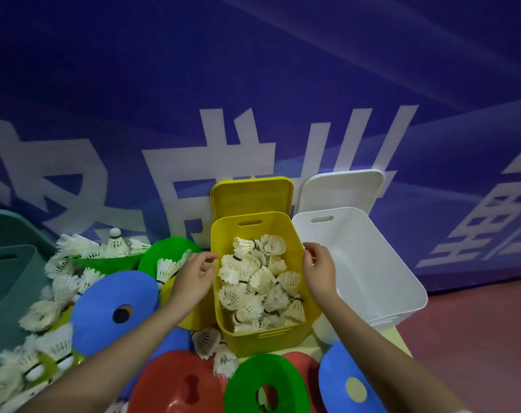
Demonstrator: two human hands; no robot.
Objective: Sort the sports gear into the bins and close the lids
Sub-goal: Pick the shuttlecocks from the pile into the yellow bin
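The yellow bin (260, 335), piled with white shuttlecocks (257, 281), stands between the two hands, its lid (252, 195) propped upright behind it. The left hand (193, 278) hovers at the bin's left rim and the right hand (319, 268) at its right rim, both with loosely curled fingers grasping nothing. The empty white bin (381, 281) sits just beside the right hand.

The yellow plastic bin (262, 335) stands in the middle, with white feather shuttlecocks (259, 281) inside it. The white plastic bin (372, 263) stands just beside it on the right. Behind each bin its lid leans against the blue banner wall (253, 84). Left of the yellow plastic bin lie loose shuttlecocks and flat round cones; more cones lie in front of it.
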